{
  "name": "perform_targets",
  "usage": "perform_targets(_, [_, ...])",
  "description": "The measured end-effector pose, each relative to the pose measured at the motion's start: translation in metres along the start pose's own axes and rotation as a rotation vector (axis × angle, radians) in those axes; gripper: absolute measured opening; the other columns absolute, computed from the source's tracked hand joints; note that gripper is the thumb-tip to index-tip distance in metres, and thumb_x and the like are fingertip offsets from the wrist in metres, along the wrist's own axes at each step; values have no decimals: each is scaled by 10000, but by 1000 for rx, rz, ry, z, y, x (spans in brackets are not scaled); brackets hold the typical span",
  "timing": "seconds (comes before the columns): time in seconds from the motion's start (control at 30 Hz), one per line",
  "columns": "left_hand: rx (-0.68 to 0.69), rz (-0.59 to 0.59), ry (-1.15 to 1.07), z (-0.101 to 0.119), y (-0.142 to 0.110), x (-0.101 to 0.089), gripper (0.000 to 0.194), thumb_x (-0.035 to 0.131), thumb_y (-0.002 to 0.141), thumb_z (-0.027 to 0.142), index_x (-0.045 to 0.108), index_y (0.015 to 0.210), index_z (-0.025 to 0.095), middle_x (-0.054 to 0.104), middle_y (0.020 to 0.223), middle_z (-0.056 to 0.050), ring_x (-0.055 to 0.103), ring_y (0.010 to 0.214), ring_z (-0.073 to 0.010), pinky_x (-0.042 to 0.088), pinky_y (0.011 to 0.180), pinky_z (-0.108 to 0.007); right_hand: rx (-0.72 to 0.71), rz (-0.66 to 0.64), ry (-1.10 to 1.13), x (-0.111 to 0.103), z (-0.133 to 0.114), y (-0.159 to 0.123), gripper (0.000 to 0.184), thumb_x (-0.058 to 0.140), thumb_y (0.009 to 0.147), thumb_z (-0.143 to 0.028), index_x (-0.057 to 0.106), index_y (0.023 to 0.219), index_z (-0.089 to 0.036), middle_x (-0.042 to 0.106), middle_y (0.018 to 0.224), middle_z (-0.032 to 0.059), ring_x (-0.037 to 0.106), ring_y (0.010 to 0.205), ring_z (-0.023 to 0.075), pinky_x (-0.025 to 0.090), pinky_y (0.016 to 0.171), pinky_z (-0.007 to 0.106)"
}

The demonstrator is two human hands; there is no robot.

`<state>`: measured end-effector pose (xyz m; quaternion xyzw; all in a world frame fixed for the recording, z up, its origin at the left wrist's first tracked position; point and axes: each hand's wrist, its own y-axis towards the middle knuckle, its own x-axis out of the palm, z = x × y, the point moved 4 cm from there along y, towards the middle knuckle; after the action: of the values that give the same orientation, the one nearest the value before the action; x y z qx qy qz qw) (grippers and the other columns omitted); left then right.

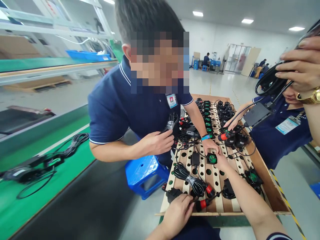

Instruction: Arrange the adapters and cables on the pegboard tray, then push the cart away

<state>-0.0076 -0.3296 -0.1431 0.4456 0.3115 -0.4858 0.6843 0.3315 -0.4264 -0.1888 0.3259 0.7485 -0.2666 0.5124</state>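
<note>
My left hand (178, 209) is at the front edge of a wooden crate, fingers curled over a black plug-like part (173, 194); a black connector with a red ring (202, 204) lies just beside its fingertips. Reaching in from the lower right, my right hand (222, 162) grips the right side of a small black box with a green circuit board (212, 158). A co-worker's hand (209, 146) touches the same box from above, meeting my fingertips. Between my hands lie a tied coil of black cable (191, 178) and another red-ringed connector (209, 190).
The wooden crate (275, 196) has slats with round holes, holding several black cable sets. A co-worker (142, 100) leans in from the left, another person (280, 130) stands right. A watch-wearing hand (302, 66) lifts cable. A blue stool (143, 170) and green conveyor (72, 166) stand left.
</note>
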Motion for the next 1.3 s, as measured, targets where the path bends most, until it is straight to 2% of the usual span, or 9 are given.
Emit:
perform_targets(0.17, [-3, -14, -5, 0, 7, -2, 143, 486, 981, 230, 618, 1034, 225, 642, 923, -24, 668, 811, -160, 575, 698, -312, -27, 30, -54, -8, -25, 12, 739, 689, 851, -425, 473, 1496, -136, 530, 1329, 151, 515, 1165, 291, 404, 995, 355])
perform_targets(0.33, [51, 53, 8, 0, 7, -5, 115, 525, 972, 221, 590, 1067, 223, 639, 920, -22, 667, 799, -143, 562, 696, -279, -33, 57, -181, -29, -62, 15, 680, 563, 899, -172, 405, 1557, -103, 515, 1302, 171, 440, 1185, 323, 359, 1024, 411])
perform_targets(0.47, [68, 79, 10, 0, 8, -6, 137, 549, 962, 222, 562, 1098, 232, 638, 926, -9, 666, 788, -134, 558, 686, -268, -59, 61, -249, -42, -97, 8, 649, 409, 928, -66, 377, 1576, -83, 509, 1259, 207, 427, 1180, 341, 347, 1012, 448])
perform_targets(0.6, [73, 80, 21, 2, 11, -7, 138, 543, 965, 220, 547, 1103, 234, 637, 924, -2, 665, 796, -131, 564, 694, -269, -124, 32, -237, -35, -118, 9, 716, 549, 868, -116, 399, 1568, -119, 541, 1204, 170, 464, 1140, 323, 376, 984, 425])
perform_targets(0.7, [67, 73, 23, 4, 12, -8, 126, 537, 971, 224, 542, 1097, 234, 634, 921, 0, 663, 794, -123, 562, 693, -259, -134, 6, -193, -22, -105, 19, 804, 676, 817, -209, 400, 1569, -141, 558, 1231, 139, 483, 1161, 303, 378, 1024, 396])
perform_targets(0.9, [49, 56, 39, 4, 8, -7, 88, 517, 976, 221, 560, 1053, 221, 622, 893, -18, 651, 780, -144, 548, 673, -278, -31, -42, -101, -3, -24, 44, 829, 741, 789, -296, 440, 1534, -92, 572, 1306, 158, 521, 1220, 305, 381, 1067, 369])
perform_targets(1.0, [28, 35, 46, 2, 8, -5, 98, 516, 976, 227, 573, 1055, 215, 629, 905, -25, 653, 797, -143, 545, 687, -275, -8, -82, -50, 7, 3, 51, 867, 760, 762, -281, 432, 1542, -90, 535, 1404, 156, 489, 1308, 291, 364, 1102, 328])
perform_targets(1.17, [22, 25, 34, 0, 6, -3, 105, 520, 970, 229, 588, 1049, 215, 643, 913, -23, 657, 813, -141, 548, 708, -276, 21, -53, -5, 16, 10, 54, 682, 700, 817, -209, 524, 1467, -98, 555, 1395, 134, 494, 1303, 262, 357, 1093, 312])
perform_targets(1.3, [-35, -27, -66, -5, 7, -1, 153, 495, 990, 251, 627, 1057, 214, 651, 949, -36, 654, 849, -139, 534, 749, -277, 90, 60, -20, 13, -4, 35, 522, 638, 872, -197, 570, 1378, -87, 517, 1404, 172, 428, 1326, 310, 315, 1109, 411])
